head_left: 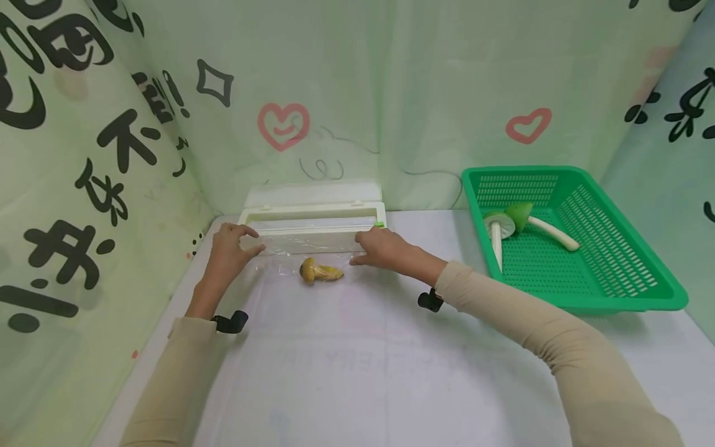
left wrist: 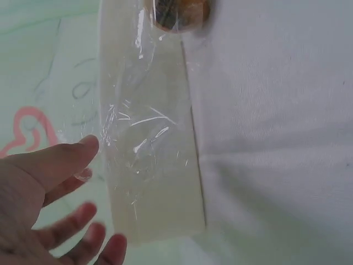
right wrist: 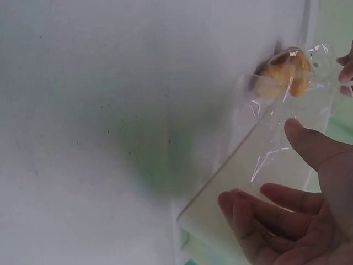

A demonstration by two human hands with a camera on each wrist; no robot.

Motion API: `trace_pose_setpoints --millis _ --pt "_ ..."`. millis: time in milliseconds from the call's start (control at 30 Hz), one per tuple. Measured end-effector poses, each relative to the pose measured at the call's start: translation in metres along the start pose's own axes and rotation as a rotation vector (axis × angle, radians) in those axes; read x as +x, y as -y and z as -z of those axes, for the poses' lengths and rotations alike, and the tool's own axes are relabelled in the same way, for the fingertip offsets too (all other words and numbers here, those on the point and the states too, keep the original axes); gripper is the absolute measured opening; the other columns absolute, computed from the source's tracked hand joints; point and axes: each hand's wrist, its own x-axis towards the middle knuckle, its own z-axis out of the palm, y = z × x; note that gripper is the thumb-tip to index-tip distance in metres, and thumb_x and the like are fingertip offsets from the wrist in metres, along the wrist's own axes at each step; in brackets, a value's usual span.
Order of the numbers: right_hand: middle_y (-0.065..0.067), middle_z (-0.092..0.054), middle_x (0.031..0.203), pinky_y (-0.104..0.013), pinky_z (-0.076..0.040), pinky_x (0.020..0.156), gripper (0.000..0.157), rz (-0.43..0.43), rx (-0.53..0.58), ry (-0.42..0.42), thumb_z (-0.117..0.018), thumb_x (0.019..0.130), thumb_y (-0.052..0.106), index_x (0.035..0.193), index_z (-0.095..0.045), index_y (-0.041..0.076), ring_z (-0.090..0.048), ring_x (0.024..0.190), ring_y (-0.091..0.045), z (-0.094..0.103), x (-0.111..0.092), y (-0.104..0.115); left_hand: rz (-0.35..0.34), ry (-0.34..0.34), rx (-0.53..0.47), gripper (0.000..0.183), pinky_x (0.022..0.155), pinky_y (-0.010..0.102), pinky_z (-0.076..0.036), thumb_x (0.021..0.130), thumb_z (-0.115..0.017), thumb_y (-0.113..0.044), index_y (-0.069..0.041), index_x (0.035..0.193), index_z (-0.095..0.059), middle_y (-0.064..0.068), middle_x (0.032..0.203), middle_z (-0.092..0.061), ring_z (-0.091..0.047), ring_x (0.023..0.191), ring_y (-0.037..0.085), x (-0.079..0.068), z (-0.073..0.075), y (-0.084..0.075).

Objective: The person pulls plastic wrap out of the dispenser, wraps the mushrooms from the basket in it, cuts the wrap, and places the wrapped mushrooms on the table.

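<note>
Curtain [head_left: 162,239]: black "不" [head_left: 127,141]
Basket [head_left: 614,301]: two green-capped mushrooms [head_left: 519,215]
Box [head_left: 313,211]: clear film [left wrist: 151,118]
Worktop [head_left: 357,372]: yellow mushroom [head_left: 318,272]
Left hand [head_left: 226,251], right hand [head_left: 385,249]: fingers apart

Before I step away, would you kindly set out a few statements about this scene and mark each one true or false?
1. The yellow-brown mushroom lies in front of the white box. True.
2. The white box is closed. False: its top is open.
3. In the right wrist view, clear film shows across part of the yellow-brown mushroom. True.
4. Three mushrooms lie in the green basket. False: it holds two green-capped mushrooms.
5. The right hand is near the basket-side end of the white box. True.
6. The left hand is inside the green basket. False: it is by the box's other end.
</note>
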Motion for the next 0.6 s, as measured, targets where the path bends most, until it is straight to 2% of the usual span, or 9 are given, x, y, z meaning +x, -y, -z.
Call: trace_pose_setpoints --millis 67,167,233,333,400,500,600 --pt "-0.01 -0.072 0.096 -0.03 -0.049 0.062 0.046 -0.028 0.062 -0.018 -0.076 0.093 0.036 0.118 -0.066 -0.001 -0.057 0.073 -0.016 -0.005 0.0 0.0 -0.044 0.031 -0.029 0.025 0.089 0.055 -0.051 0.095 -0.072 -0.012 0.005 0.113 -0.068 0.028 0.122 -0.057 -0.057 0.111 0.048 -0.001 0.0 0.001" --pt "-0.011 -0.074 0.103 -0.031 -0.055 0.071 0.044 -0.025 0.147 -0.057 -0.076 0.094 0.029 0.123 -0.065 -0.002 -0.065 0.082 -0.017 -0.011 0.002 0.001 -0.067 0.061 -0.093 0.02 0.083 0.053 -0.055 0.098 -0.069 -0.012 0.004 0.111 -0.069 0.024 0.114 -0.065 -0.066 0.105 0.043 -0.002 0.001 0.003" --pt "-0.009 -0.074 0.101 -0.031 -0.056 0.074 0.035 -0.01 0.176 -0.084 -0.075 0.095 0.024 0.119 -0.068 0.0 -0.067 0.086 -0.017 -0.013 0.003 0.002 -0.055 0.071 -0.147 0.021 0.085 0.053 -0.055 0.1 -0.067 -0.013 0.002 0.113 -0.07 0.022 0.115 -0.067 -0.066 0.109 0.042 -0.004 0.002 0.004" --pt "-0.005 -0.072 0.093 -0.029 -0.054 0.071 0.017 0.023 0.203 -0.132 -0.073 0.096 0.019 0.105 -0.071 0.004 -0.065 0.083 -0.016 -0.014 0.003 0.003 -0.031 0.08 -0.211 0.023 0.089 0.05 -0.054 0.102 -0.064 -0.018 0.001 0.115 -0.069 0.021 0.119 -0.069 -0.064 0.115 0.041 -0.007 0.004 0.004" --pt "-0.004 -0.07 0.089 -0.027 -0.052 0.068 0.01 0.048 0.235 -0.164 -0.072 0.096 0.017 0.098 -0.07 0.007 -0.063 0.078 -0.016 -0.012 0.003 0.003 -0.005 0.098 -0.256 0.026 0.089 0.044 -0.055 0.103 -0.063 -0.02 0.001 0.117 -0.068 0.02 0.121 -0.068 -0.064 0.116 0.038 -0.009 0.006 0.004" --pt "-0.005 -0.07 0.087 -0.027 -0.049 0.065 0.009 0.086 0.287 -0.203 -0.072 0.095 0.015 0.093 -0.068 0.008 -0.062 0.075 -0.016 -0.009 0.004 0.005 0.031 0.123 -0.349 0.029 0.084 0.029 -0.057 0.103 -0.061 -0.022 0.002 0.121 -0.065 0.02 0.124 -0.065 -0.065 0.112 0.031 -0.012 0.007 0.002" --pt "-0.005 -0.071 0.088 -0.025 -0.051 0.063 0.009 0.093 0.345 -0.199 -0.071 0.096 0.015 0.093 -0.067 0.008 -0.064 0.074 -0.015 -0.006 0.005 0.007 0.033 0.151 -0.45 0.032 0.079 0.021 -0.057 0.103 -0.062 -0.022 0.002 0.125 -0.062 0.02 0.125 -0.062 -0.066 0.106 0.025 -0.013 0.007 -0.001"
